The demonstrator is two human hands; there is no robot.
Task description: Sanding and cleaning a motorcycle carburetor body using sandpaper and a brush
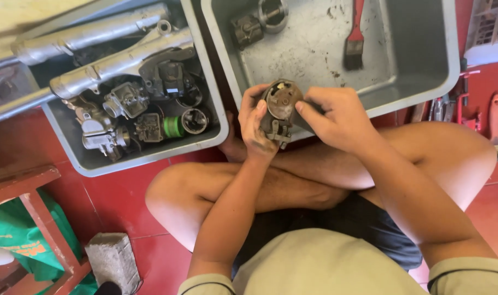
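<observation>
At centre frame, a seated person's left hand (255,127) and right hand (332,117) both grip a grimy carburetor (279,109), fingers wrapped round it, apparently inspecting it above a grey tub (424,60).

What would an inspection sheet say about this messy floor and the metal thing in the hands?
Surface: red tiled floor; person sits cross-legged.
Job's things: dirty carburettor held over the near edge of a grey tray.
Clutter: brush and two round metal parts in that tray; second grey tray full of carburettors and two long metal tubes.
Grips: left hand and right hand both shut on the carburettor.
Cables: nothing seen.
Surroundings: grey block, red wooden stool, green bag, hand tools at right.
</observation>
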